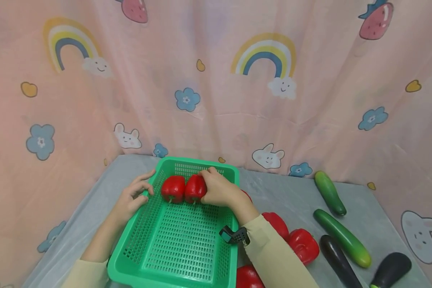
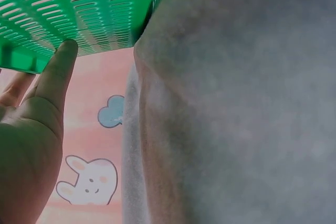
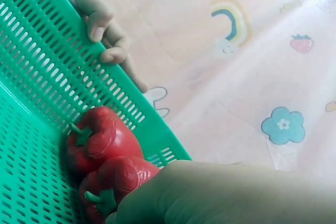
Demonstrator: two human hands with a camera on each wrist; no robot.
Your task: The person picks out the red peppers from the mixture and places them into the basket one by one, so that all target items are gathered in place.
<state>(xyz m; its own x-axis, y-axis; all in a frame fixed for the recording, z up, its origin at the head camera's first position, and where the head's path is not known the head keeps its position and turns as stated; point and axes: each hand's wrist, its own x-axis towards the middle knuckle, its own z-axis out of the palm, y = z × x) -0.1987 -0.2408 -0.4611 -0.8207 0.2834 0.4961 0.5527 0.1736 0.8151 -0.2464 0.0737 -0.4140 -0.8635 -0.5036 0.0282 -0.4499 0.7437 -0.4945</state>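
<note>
My right hand (image 1: 219,191) grips a red bell pepper (image 1: 193,189) inside the green plastic basket (image 1: 181,230), near its far end. Right beside it, on the left, a second red bell pepper (image 1: 173,189) lies on the basket floor. Both peppers have their green stems toward me, as the right wrist view also shows. At the basket's left side, my left hand (image 1: 134,199) holds the rim. Its bent fingertips (image 3: 98,31) come over the edge in the right wrist view, and the left wrist view has a digit against the outer wall.
Several more red bell peppers (image 1: 304,245) lie right of the basket, partly behind my right sleeve. Farther right are two green cucumber-like vegetables (image 1: 343,237) and two dark eggplants (image 1: 391,269). A grey cloth (image 1: 273,192) covers the table, and a printed pink curtain (image 1: 216,132) hangs behind.
</note>
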